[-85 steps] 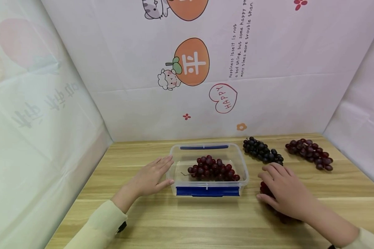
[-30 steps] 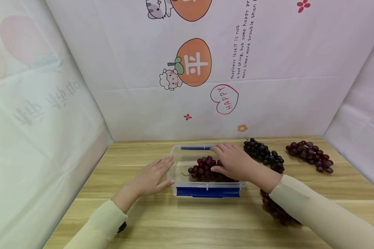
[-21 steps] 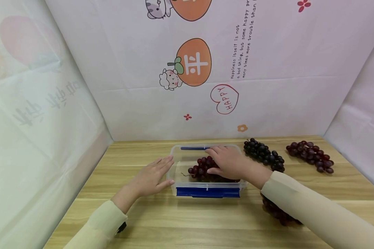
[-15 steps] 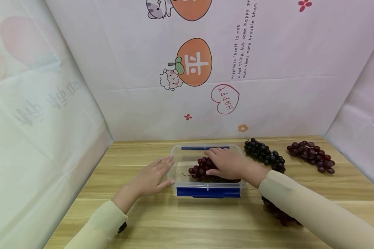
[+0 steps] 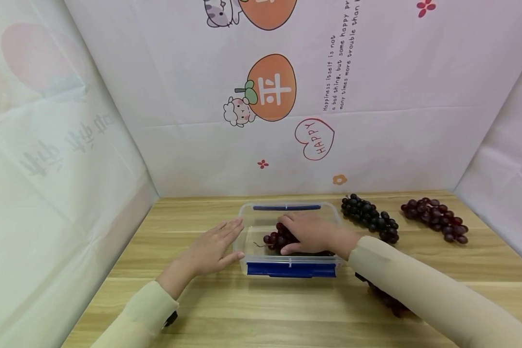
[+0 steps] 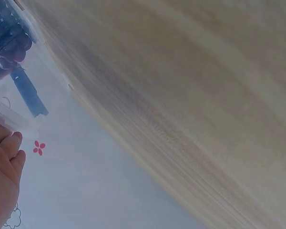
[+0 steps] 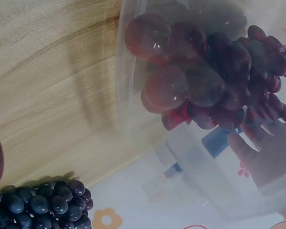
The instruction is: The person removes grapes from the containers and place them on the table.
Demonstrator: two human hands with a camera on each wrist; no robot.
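Observation:
A clear plastic food container (image 5: 261, 259) with blue latches stands on the wooden table, lidless. My left hand (image 5: 210, 245) rests against its left side, fingers straight and thumb apart; the left wrist view catches those fingers (image 6: 14, 148) at the plastic wall. Inside the container lies a bunch of dark red grapes (image 5: 276, 239), its thin stem pointing left. My right hand (image 5: 309, 233) reaches in over the right wall and grips this bunch, covering most of it. Through the wall, the right wrist view shows the grapes (image 7: 205, 86) with fingers against them.
A bunch of black grapes (image 5: 367, 216) lies right of the container, and a bunch of red grapes (image 5: 435, 219) farther right. Another red bunch (image 5: 389, 300) is partly hidden under my right sleeve. A printed white cloth (image 5: 374, 145) hangs behind the table.
My right hand has left the red bunch on the table, moved left over the container and sunk onto the grapes inside. The left hand has stayed put.

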